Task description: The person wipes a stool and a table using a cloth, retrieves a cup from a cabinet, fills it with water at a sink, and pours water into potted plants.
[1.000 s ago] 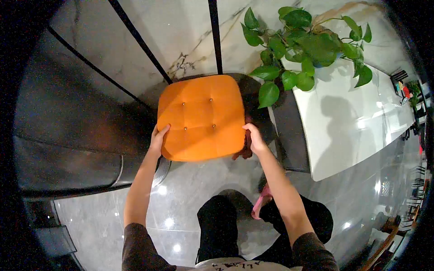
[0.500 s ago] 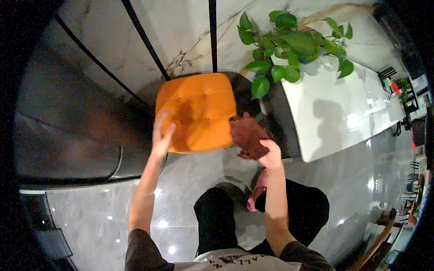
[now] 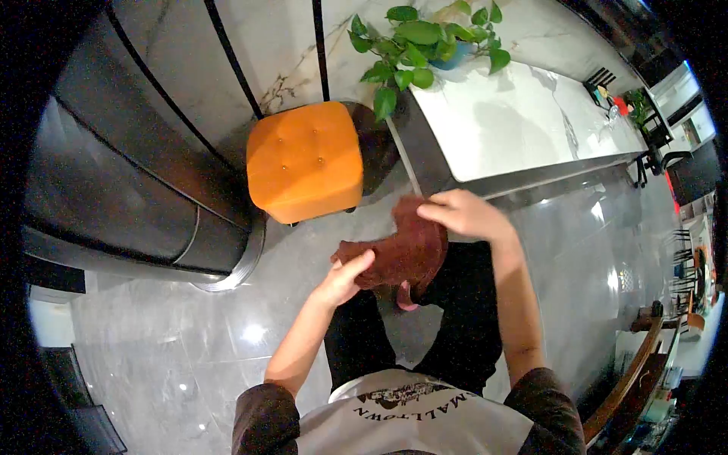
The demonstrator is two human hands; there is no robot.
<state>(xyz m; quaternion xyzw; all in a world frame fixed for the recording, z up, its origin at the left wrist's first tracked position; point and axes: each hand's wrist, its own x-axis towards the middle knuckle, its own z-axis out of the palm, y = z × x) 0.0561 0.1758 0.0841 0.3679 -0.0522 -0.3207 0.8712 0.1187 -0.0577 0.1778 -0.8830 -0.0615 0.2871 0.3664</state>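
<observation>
The shiny grey tile floor (image 3: 212, 341) spreads under everything, and a white stone wall with dark streaks is at the back. A big, dark, shiny rounded furniture piece (image 3: 129, 197) stands on the left. On the right is a long white stone tabletop (image 3: 523, 121) with grey sides. A leafy green plant (image 3: 417, 45) in a blue pot sits at its far left end. A soft square orange stool (image 3: 303, 155) with four little buttons stands on the floor between the dark piece and the tabletop, near the wall.

The fuzzy brown-red cloth (image 3: 402, 246) is up above the person's black pants, in front of the stool and apart from it. The left hand (image 3: 343, 280) has its fingers pinched on the cloth's left end. The right hand (image 3: 466, 216) has its fingers pinched on the cloth's upper right part.
</observation>
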